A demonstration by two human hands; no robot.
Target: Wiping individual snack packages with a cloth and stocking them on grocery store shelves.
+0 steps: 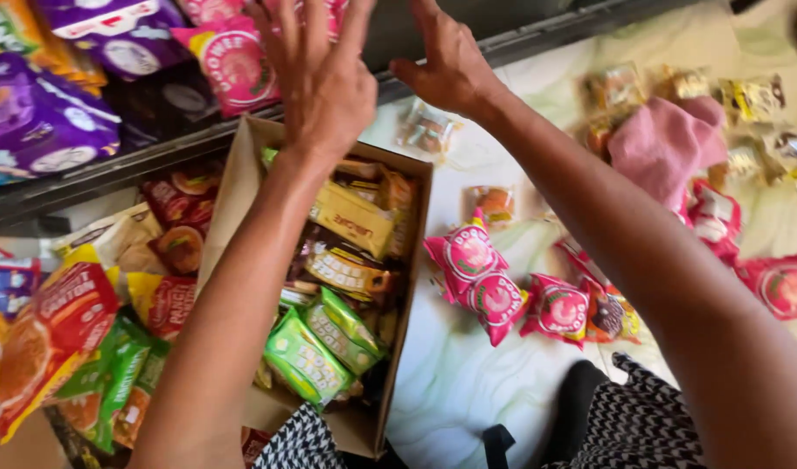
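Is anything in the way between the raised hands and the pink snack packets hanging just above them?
Nothing visible. The left hand and right hand are open and empty, fingers spread, right at the pink packets. The cardboard box of snacks sits lower, under the forearms.

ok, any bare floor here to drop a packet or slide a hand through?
Yes: the pale marbled floor is bare between the open cardboard box and the pink round-logo snack packets, down to the checked fabric. A smaller patch lies beyond those packets, before the pink cloth. Crowded: inside the box, the pile left of it, and the far right.
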